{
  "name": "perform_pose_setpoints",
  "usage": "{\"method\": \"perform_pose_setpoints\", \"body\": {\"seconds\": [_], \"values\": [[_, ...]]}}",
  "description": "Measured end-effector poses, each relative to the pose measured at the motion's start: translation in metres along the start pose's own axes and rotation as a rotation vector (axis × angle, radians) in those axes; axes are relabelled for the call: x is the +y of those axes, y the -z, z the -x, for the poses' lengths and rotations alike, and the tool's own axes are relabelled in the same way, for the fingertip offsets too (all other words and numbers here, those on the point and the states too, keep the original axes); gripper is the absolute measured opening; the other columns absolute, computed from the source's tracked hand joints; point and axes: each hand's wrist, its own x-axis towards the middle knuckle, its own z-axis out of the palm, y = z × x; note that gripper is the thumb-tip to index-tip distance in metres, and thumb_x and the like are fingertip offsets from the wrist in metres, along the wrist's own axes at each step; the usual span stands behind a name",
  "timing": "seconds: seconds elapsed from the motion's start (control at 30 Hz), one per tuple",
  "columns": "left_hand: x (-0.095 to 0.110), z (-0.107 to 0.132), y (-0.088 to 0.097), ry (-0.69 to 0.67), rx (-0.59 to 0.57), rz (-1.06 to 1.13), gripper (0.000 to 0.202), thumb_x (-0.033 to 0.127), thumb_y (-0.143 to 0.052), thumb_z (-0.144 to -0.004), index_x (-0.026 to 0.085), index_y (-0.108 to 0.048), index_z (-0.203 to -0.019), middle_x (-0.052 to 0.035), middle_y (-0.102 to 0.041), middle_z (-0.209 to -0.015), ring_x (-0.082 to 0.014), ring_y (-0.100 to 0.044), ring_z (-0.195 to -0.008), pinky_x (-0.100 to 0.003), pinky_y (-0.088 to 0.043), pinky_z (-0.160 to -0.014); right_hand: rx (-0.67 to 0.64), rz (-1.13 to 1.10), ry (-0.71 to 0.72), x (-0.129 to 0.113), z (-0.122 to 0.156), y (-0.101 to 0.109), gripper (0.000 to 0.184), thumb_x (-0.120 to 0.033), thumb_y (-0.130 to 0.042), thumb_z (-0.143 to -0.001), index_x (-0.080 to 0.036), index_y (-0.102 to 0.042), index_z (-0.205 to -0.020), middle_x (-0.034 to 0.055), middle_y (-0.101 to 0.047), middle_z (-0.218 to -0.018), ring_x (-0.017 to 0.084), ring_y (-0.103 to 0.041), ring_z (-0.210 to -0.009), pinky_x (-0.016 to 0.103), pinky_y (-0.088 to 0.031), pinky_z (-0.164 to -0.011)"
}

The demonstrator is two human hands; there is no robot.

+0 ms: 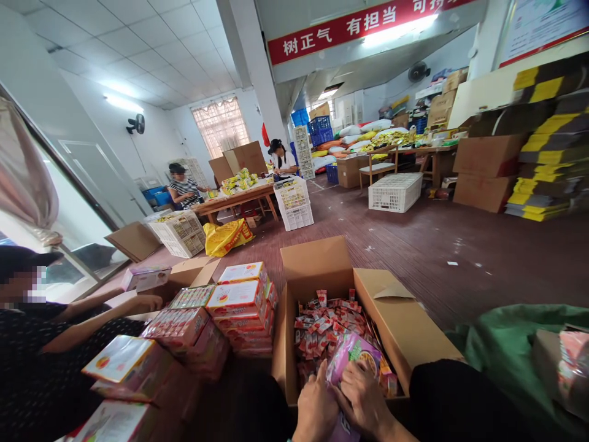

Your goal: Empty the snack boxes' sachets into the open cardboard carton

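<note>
Both my hands meet at the bottom edge of the picture over an open cardboard box (pixel 405 319). My left hand (pixel 316 410) and my right hand (pixel 365 399) are closed round a pink and purple printed packet (pixel 354 351). The packet sticks up from between them, above the box's near corner. Inside the box lie several small red and white sachets (pixel 322 328) in a loose heap.
Stacks of red printed cartons (pixel 239 307) stand to the left, where a person in dark clothes (pixel 41 368) reaches an arm in. A green sack (pixel 515 350) lies to the right. White crates (pixel 394 191), tables, and two seated workers (pixel 184 187) are farther back.
</note>
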Motion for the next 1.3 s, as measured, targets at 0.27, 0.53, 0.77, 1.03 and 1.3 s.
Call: {"method": "perform_pose_setpoints", "body": {"seconds": [0.27,0.53,0.77,1.03,1.3], "values": [[-0.003,-0.004,-0.002,-0.072,0.023,-0.026,0.07,0.016,-0.037,-0.09,0.013,-0.035,-0.16,-0.0173,-0.069,-0.126,-0.0323,-0.068,-0.115,-0.043,-0.05,-0.1,-0.011,0.007,0.004,0.0,-0.002,0.0,0.042,-0.024,-0.041,-0.106,-0.017,-0.051,-0.066,0.0007,-0.052,-0.066,0.018,-0.045,-0.078,0.037,-0.027,-0.081],[-0.003,-0.001,-0.002,-0.035,0.035,-0.006,0.067,0.014,-0.036,-0.091,0.018,-0.039,-0.158,-0.0153,-0.07,-0.124,-0.0324,-0.069,-0.112,-0.044,-0.052,-0.099,-0.009,-0.014,-0.006,0.0,-0.001,-0.002,0.039,-0.021,-0.044,-0.104,-0.018,-0.051,-0.066,0.0008,-0.051,-0.066,0.019,-0.045,-0.078,0.036,-0.027,-0.08],[-0.007,-0.001,0.0,-0.04,0.047,0.066,0.064,0.021,-0.039,-0.093,0.022,-0.041,-0.157,-0.013,-0.069,-0.128,-0.0328,-0.07,-0.113,-0.044,-0.053,-0.098,-0.024,-0.037,-0.021,-0.004,-0.001,-0.004,0.031,-0.016,-0.047,-0.097,-0.018,-0.051,-0.067,0.0001,-0.053,-0.066,0.019,-0.046,-0.078,0.038,-0.028,-0.085],[-0.007,-0.002,-0.003,-0.034,0.032,0.03,0.065,0.019,-0.037,-0.094,0.023,-0.039,-0.158,-0.013,-0.069,-0.126,-0.0304,-0.07,-0.113,-0.041,-0.052,-0.099,-0.026,-0.028,-0.021,-0.002,0.0,-0.004,0.032,-0.017,-0.048,-0.097,-0.018,-0.05,-0.066,0.0006,-0.053,-0.066,0.018,-0.047,-0.078,0.036,-0.028,-0.083],[-0.012,-0.007,-0.008,-0.06,0.045,-0.022,0.065,0.02,-0.037,-0.095,0.019,-0.036,-0.159,-0.0143,-0.068,-0.129,-0.0309,-0.069,-0.113,-0.041,-0.053,-0.098,-0.043,-0.031,-0.042,-0.002,-0.001,-0.004,0.033,-0.017,-0.048,-0.098,-0.018,-0.052,-0.065,0.0013,-0.055,-0.066,0.019,-0.048,-0.078,0.037,-0.03,-0.084]]}}
